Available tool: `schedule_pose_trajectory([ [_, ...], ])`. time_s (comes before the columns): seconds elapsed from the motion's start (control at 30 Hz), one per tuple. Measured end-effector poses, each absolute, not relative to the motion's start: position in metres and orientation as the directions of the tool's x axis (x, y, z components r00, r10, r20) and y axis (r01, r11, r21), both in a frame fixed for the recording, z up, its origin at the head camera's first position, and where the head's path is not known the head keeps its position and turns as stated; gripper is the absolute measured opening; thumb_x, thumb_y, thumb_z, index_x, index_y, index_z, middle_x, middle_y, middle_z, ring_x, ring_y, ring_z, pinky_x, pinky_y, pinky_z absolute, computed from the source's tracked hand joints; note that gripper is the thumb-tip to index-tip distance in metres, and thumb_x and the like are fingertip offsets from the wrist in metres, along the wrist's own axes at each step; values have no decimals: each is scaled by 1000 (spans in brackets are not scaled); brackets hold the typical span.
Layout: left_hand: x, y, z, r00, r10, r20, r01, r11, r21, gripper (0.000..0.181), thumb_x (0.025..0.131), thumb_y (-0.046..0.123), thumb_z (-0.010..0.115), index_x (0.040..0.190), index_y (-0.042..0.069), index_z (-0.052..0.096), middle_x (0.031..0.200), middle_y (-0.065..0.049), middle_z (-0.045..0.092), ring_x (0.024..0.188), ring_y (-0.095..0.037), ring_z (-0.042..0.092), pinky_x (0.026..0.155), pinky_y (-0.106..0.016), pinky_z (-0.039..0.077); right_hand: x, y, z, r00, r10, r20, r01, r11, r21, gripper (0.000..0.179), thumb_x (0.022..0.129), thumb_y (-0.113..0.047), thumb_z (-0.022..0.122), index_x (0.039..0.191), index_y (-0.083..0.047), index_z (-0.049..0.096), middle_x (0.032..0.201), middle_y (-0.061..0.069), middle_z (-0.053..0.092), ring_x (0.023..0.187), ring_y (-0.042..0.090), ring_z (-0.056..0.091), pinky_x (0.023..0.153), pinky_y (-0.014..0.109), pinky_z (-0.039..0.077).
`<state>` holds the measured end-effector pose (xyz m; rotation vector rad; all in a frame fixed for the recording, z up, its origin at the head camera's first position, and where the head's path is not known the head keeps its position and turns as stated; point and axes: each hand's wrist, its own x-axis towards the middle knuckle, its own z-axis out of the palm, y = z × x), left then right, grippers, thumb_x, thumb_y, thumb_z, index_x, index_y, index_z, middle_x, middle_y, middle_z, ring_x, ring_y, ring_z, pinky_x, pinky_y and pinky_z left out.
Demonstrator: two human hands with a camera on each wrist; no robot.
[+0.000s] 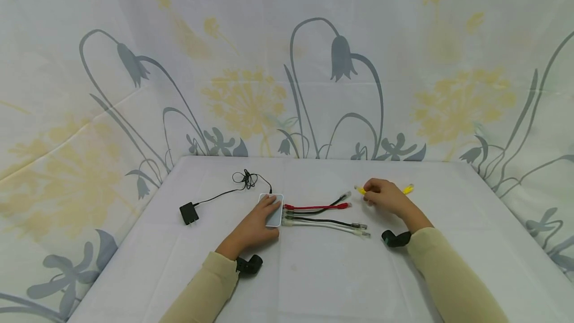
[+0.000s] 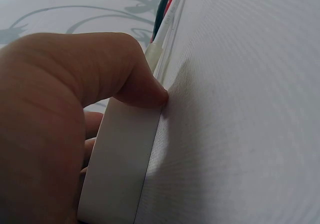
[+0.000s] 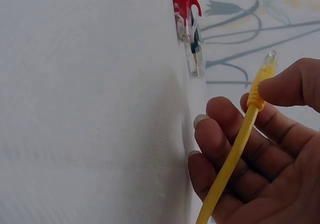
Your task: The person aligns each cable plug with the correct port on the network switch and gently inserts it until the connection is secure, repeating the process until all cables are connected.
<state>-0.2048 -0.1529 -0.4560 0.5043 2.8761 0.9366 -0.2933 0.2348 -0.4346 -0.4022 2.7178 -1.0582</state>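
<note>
My left hand (image 1: pixel 256 224) grips a small white network switch (image 1: pixel 274 220) lying on the table, its thumb along the near side and its other fingers over the top. In the left wrist view the thumb tip presses the switch's (image 2: pixel 125 154) end close to the tabletop. Several Ethernet cables run out of its right side: a red one (image 1: pixel 316 207), black ones (image 1: pixel 334 221) and a white one (image 1: pixel 320 225). To their right, my right hand (image 1: pixel 387 198) pinches a yellow Ethernet cable (image 3: pixel 232 156) between thumb and index finger, just behind its clear plug (image 3: pixel 270 57).
A black power adapter (image 1: pixel 189 213) lies at the left, its thin cord (image 1: pixel 246 178) bundled behind and running to the switch. The cables' loose plugs (image 1: pixel 360 234) point right across the white-covered table (image 1: pixel 332 283). Behind the table hangs a flowered cloth (image 1: pixel 314 88).
</note>
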Motion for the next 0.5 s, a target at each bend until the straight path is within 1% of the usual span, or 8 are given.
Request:
schedule_pose_trajectory([
  [0.17, -206, -153, -457, -943, 333, 27, 286, 762, 581, 80, 70, 17, 62, 147, 15, 43, 159, -3, 28, 152, -26, 11, 114, -47, 29, -290, 229, -439, -929, -363, -65, -204, 653, -729, 25, 94, -21, 57, 111, -2, 58, 95, 8, 69, 80, 17, 61, 75, 31, 47],
  [0.33, -205, -153, -456, -943, 333, 24, 285, 764, 580, 79, 71, 17, 62, 148, 15, 43, 160, -3, 28, 152, -26, 11, 114, -48, 29, -287, 225, -442, -912, -407, -47, -216, 575, -789, 25, 96, -20, 55, 111, 0, 56, 92, 11, 66, 76, 18, 59, 71, 30, 48],
  [0.5, -204, -153, -456, -943, 333, 20, 283, 769, 573, 79, 71, 18, 62, 148, 16, 42, 160, -2, 27, 152, -25, 11, 114, -48, 29, -283, 219, -444, -903, -427, -41, -208, 520, -828, 25, 96, -20, 54, 113, -1, 55, 89, 9, 63, 73, 16, 56, 67, 29, 48],
])
